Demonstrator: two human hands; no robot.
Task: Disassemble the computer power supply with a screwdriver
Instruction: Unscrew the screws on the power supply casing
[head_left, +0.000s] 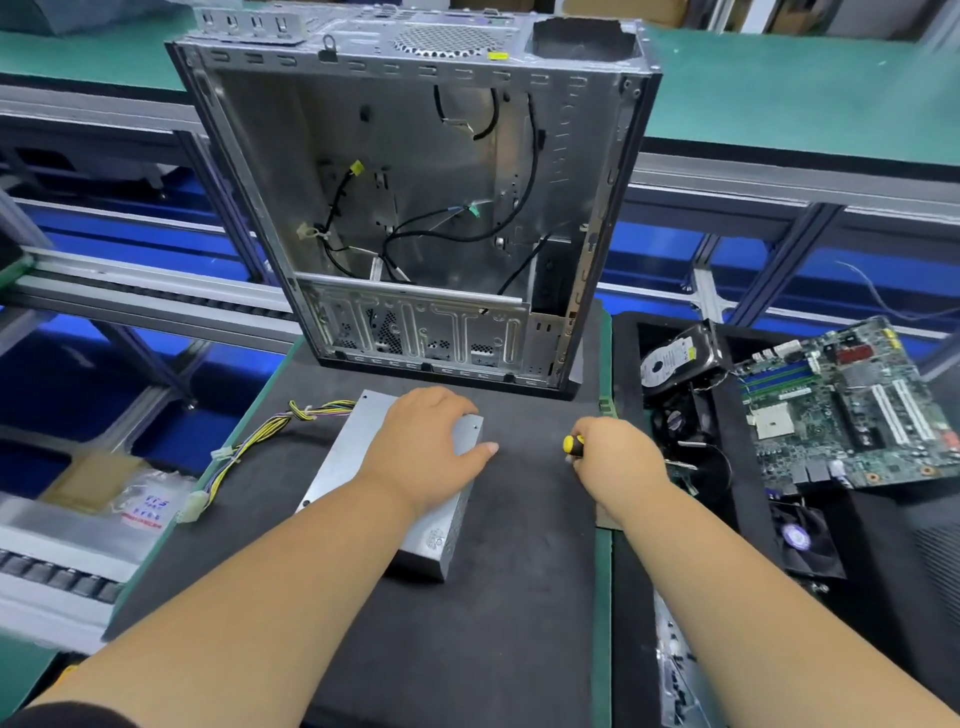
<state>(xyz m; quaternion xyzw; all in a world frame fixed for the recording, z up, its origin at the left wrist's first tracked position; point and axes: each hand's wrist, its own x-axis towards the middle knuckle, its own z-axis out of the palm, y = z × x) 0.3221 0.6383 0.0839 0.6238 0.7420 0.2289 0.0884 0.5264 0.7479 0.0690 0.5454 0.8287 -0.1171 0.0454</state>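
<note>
The power supply (358, 467), a plain grey metal box, is laid flat on the dark mat (519, 545) of the tabletop, just in front of the emptied computer case (415, 208) that stands upright behind it. Its long axis is seen to run from the near right corner up toward the far left, where a bundle of yellow and black wires (249, 447) leaves its far end and trails off to the left. The left hand (431, 447) is pressed on the top of the box near its far right edge, fingers spread and fairly straight, the thumb reaching out over the mat; the box is steadied rather than clasped. The right hand (618, 457) is held well to the right of the box, apart from it, with its fingers curled round the screwdriver (571, 445), of which only the yellow and black butt of the handle is shown, pointing left toward the box. The blade is hidden behind the hand, so its direction cannot be told. The box thus lies to the left of the tool hand, and a short leftward reach would probably be needed before any screw could be met. No screw heads can be made out with certainty on the visible faces.
</note>
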